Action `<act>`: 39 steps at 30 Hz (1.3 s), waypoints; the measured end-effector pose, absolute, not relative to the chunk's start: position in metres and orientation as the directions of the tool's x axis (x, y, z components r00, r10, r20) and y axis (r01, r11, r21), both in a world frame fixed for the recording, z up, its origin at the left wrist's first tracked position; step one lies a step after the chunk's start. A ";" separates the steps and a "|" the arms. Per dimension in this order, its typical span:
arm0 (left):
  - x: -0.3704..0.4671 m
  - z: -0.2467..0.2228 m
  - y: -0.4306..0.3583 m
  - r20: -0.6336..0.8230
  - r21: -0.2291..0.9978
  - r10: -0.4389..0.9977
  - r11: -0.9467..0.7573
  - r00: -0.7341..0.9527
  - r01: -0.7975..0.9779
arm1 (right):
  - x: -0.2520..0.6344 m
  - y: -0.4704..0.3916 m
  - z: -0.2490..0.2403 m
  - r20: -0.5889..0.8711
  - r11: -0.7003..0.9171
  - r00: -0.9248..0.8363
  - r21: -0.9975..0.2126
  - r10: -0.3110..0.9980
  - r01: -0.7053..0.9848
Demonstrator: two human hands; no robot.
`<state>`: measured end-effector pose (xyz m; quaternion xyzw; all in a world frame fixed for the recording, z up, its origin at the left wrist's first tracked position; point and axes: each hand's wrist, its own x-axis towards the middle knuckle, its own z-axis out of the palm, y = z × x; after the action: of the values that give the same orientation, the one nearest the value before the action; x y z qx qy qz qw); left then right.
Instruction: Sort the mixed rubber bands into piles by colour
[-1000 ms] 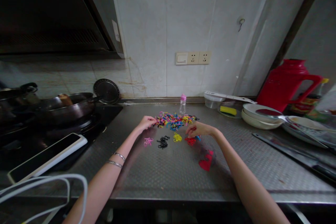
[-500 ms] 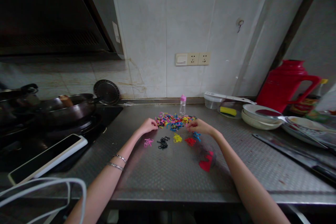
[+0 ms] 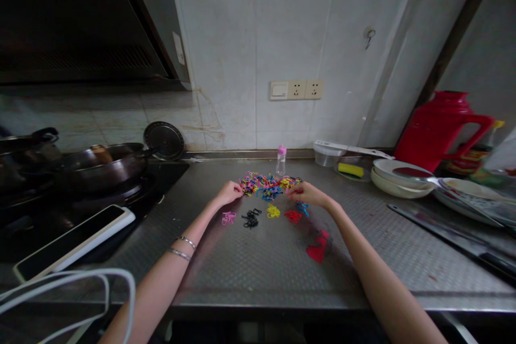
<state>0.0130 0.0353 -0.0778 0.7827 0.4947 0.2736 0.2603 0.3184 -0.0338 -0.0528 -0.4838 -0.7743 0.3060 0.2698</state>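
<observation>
A mixed heap of small, multicoloured rubber bands lies on the metal counter. My left hand touches the heap's left edge, fingers curled together; what they pinch is hidden. At the right edge is my right hand, its fingertips also closed on something too small to make out. In front of the heap lie separate little piles: pink bands, black bands, yellow bands, red bands and blue bands, the blue ones just below my right hand.
A small clear bottle with a pink cap stands behind the heap. Nearer me lies a clear bag with a red patch. Bowls, a knife and a red thermos are right; a stove with a pan is left.
The view has shifted very slightly. Both hands stay at the heap's two edges, with no clear movement of the bands.
</observation>
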 end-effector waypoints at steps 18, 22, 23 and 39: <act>0.017 -0.083 0.034 0.198 0.633 0.901 -0.418 0.386 0.652 | 0.320 -0.029 -0.058 0.142 0.394 -0.432 -0.716 0.891 0.577; 0.015 -0.078 0.033 0.206 0.645 0.909 -0.405 0.363 0.649 | 0.321 -0.028 -0.059 0.146 0.395 -0.432 -0.719 0.890 0.571; 0.014 -0.077 0.033 0.212 0.650 0.910 -0.404 0.356 0.644 | 0.321 -0.028 -0.058 0.151 0.397 -0.429 -0.717 0.891 0.573; 0.020 -0.041 0.010 -0.083 0.731 0.726 -0.422 0.683 0.537 | 0.336 -0.024 -0.062 0.381 0.287 -0.053 -0.589 0.923 0.755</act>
<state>0.0204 0.0096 -0.0405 0.8339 0.3785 0.1238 0.3821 0.3357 -0.0238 -0.0620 -0.5857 -0.7162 0.1161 0.3612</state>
